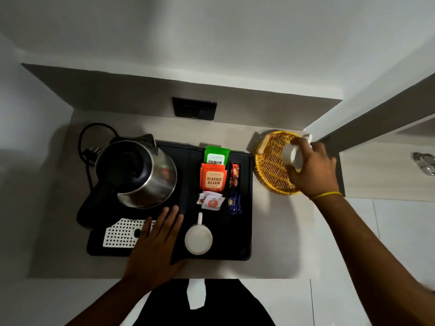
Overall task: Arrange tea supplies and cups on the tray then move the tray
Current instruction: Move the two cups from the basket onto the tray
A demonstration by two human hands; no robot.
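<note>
A black tray [244, 231] lies on the counter. On it stand a steel kettle [138, 170], a white perforated plate [121, 232], green [216, 156] and orange tea sachets [213, 178], small white sachets [210, 201], dark packets [235, 187] and an upside-down white cup [198, 238]. My left hand [157, 241] rests flat on the tray's front, fingers spread. My right hand [310, 168] holds a second white cup [292, 155] over a yellow woven basket [270, 165] to the right of the tray.
A black wall socket [194, 108] sits behind the tray, and the kettle's cord and plug [90, 151] lie at the back left. A wall corner juts in at the right, close to the basket. The counter's front edge runs just below the tray.
</note>
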